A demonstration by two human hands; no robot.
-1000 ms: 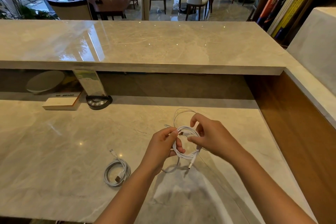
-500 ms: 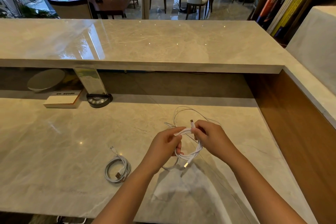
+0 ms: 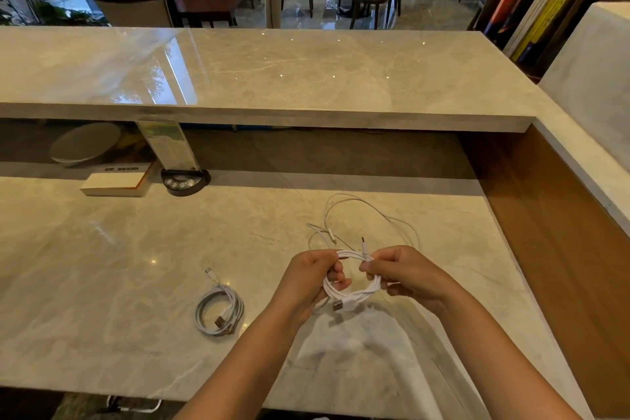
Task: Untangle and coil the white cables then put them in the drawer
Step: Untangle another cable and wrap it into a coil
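fingers [image 3: 335, 274] of both hands grip the held coil [image 3: 354, 293]; tail now wrapped round it, nearly ready for the drawer.

Single head-worn wide-angle view, looking forward and down from close above the pale marble desk top [image 3: 102, 283], raised marble counter ledge [image 3: 272, 72] across mid-frame, dining chairs beyond, edges seemingly bent by the lens.

Held up off the surface [image 3: 102, 283]: white coiled cable [image 3: 354, 286], tail wrapped round its loops, USB plug poking out low. Lay flat further left: second white coil [image 3: 220, 312], already wound. Sprawled loose just behind: thin white cable [image 3: 368, 211], uncoiled.
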